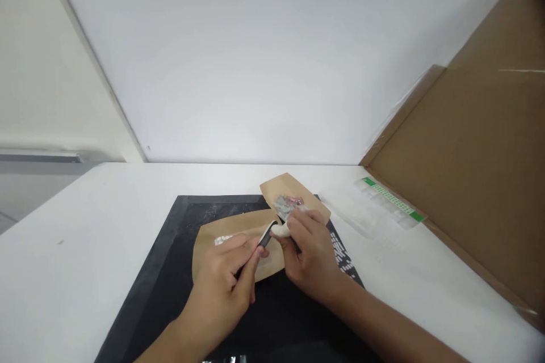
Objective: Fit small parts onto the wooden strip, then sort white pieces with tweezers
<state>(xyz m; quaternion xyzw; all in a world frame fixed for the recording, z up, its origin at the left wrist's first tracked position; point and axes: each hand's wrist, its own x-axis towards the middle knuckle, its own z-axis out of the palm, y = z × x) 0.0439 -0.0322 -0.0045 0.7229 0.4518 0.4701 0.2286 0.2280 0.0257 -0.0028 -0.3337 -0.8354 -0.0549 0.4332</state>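
We have both hands at close work over the black mat (166, 261), their fingertips almost meeting. Our left hand (221, 283) is pinched on a slim dark piece (267, 235) with a pale edge, held at a slant with its far end up. Our right hand (313, 255) is closed on a soft-looking white wad (281, 230), which sits right at that far end; whether the two press together or only come near, we cannot tell. We judge this to be a moment of rubbing or fitting the wad against the tip. From here the move calls for a firm left pinch and small, light right-hand motions, with our fingers clear of the edge in case it is sharp

Beneath our hands lies a brown sheet (206, 238) with small white bits (222, 239) on it. Beyond our right hand, a second brown sheet (276, 182) bears crumpled greyish material (283, 205) and something pinkish (294, 200). White marks (340, 255) run along the mat's right side. On the white table (63, 295), well to our right, we see clear packaging with a green strip (394, 199), near an upright brown board (468, 181)
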